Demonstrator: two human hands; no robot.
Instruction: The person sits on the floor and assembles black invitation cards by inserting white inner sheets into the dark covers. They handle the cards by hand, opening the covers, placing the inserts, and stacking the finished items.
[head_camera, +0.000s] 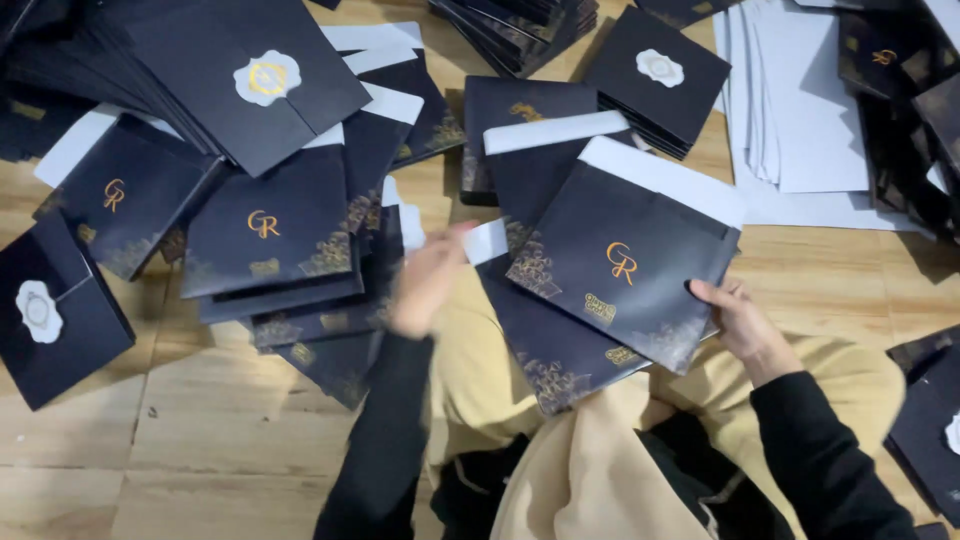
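Head view, looking down at a wooden floor (230, 430) covered in dark envelopes. I note the right hand (735, 320) grasping the lower right edge of a dark envelope (620, 270) that lies tilted over the lap; it has a gold monogram at its centre, gold ornament in two corners, and a white card (665, 178) sticking out along its top edge. A second dark envelope (555, 345) lies under it, reaching toward the knees. The left hand (425, 280) is blurred, near a small white strip (487, 240) at that envelope's left end; I cannot tell whether it is closed on anything. To the left I count three monogram envelopes (265, 225) fanned flat, more beneath them. Sealed envelopes with a white scalloped seal: I count three clearly, one top left (265, 78), one far left (40, 310), one top centre (660, 68). A stack of white sheets (800, 110) lies at upper right.
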